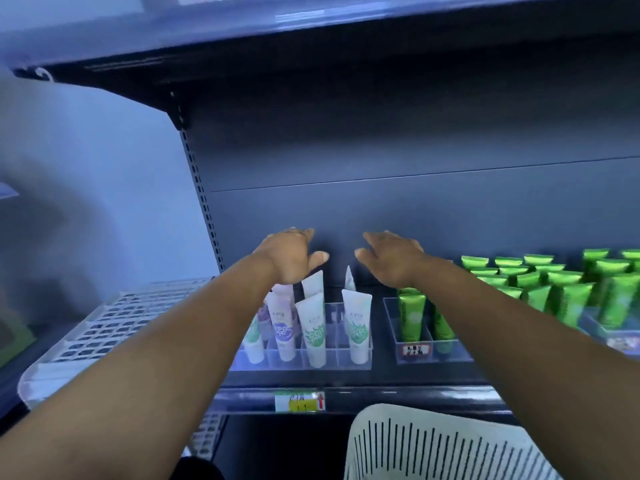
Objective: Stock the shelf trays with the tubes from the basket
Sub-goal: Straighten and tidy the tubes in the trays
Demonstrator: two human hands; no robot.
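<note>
1. The fingers of the left hand [289,252] and the right hand [391,256] are stretched and hold nothing, above the back of the clear tray [360,358].
2. White tubes [313,332] stand upright in this tray on the shelf [381,389].
3. Green tubes [412,315] fill the next trays to the right.
4. The white basket [433,445] is below the shelf edge.

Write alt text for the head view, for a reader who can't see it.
Both bare hands, left hand and right hand, reach open and empty over a clear shelf tray of upright white tubes. To the right stand green tubes in more trays; a white slotted basket sits below the shelf edge.
</note>
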